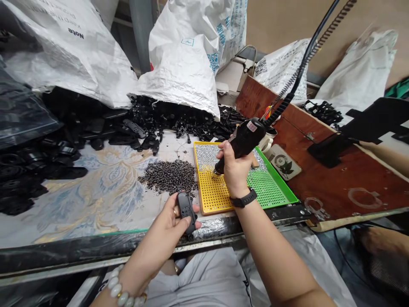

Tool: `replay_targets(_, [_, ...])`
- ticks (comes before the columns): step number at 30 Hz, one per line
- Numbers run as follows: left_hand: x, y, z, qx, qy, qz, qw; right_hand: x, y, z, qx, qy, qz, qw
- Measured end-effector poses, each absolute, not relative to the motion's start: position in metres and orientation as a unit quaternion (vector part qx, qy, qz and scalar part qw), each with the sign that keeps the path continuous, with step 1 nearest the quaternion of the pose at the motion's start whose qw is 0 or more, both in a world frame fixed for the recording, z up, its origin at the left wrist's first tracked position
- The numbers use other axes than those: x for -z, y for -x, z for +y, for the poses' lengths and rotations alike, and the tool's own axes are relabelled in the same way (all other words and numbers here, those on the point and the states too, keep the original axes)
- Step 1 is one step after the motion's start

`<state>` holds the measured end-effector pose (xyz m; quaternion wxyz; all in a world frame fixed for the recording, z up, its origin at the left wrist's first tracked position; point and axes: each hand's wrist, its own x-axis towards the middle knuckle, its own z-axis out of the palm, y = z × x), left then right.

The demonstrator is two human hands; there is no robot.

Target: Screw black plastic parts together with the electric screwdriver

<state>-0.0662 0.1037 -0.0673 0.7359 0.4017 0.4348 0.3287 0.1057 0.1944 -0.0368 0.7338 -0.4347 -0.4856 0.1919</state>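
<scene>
My left hand point(179, 219) is closed around a small black plastic part point(185, 209), long and rounded, held at the table's front edge. In my right hand point(234, 166) is a black electric screwdriver point(247, 136), its cable and coiled cord running up to the upper right. The screwdriver's tip points down over a perforated tray point(214, 196), yellow on the left and green on the right. Many tiny silvery screws point(209, 153) lie in the tray's far part. Left of the tray is a heap of small dark ring-like pieces point(169, 175).
Black plastic parts point(134, 128) pile up along the back, spilling from white sacks point(182, 51). More black parts point(28, 170) lie at the far left. A reddish-brown board point(335, 170) slants along the right side. Beyond it, another person's arm point(386, 157) shows.
</scene>
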Motion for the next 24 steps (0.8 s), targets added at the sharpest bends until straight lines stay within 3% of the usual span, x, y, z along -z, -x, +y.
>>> replay_targets(6, [0.062, 0.065, 0.104, -0.343, -0.381, 0.435, 0.74, 0.009, -0.098, 0.176, -0.209, 0.37, -0.459, 0.78])
replay_targets(11, [0.06, 0.063, 0.106, -0.354, -0.372, 0.441, 0.736, -0.011, -0.063, 0.136, -0.328, 0.297, -0.475, 0.761])
replay_targets(17, [0.061, 0.062, 0.104, -0.378, -0.391, 0.434, 0.718, 0.001, -0.04, 0.123, -0.407, 0.293, -0.495, 0.709])
replay_targets(24, [0.062, 0.062, 0.105, -0.399, -0.398, 0.42, 0.711, 0.014, -0.034, 0.117, -0.397, 0.329, -0.509, 0.69])
